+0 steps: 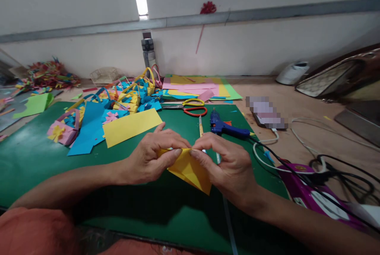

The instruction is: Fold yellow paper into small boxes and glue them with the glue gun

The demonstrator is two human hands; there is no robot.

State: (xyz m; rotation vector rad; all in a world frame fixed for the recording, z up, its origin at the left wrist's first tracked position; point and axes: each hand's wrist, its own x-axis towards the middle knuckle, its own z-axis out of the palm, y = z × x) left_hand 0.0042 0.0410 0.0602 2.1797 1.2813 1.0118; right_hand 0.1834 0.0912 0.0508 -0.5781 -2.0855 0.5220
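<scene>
A folded piece of yellow paper [191,170] is held up above the green cutting mat [124,203]. My left hand [154,154] pinches its upper left edge between thumb and fingers. Close beside it, my right hand [227,164] pinches the same top edge, thumb tip near the other thumb. The paper hangs down in a pointed flap; the fingers hide part of its far side. Beyond my left hand lies a flat yellow paper strip [133,127], partly over a blue paper piece [86,132]. A blue glue gun [227,126] lies past my right hand.
Scissors [194,108] with red and yellow handles lie ahead. Several small paper baskets [129,99] crowd the back left, near stacked coloured sheets [204,87]. A phone [267,113], cables and a purple box [314,195] are at right. A bottle [149,51] stands by the wall.
</scene>
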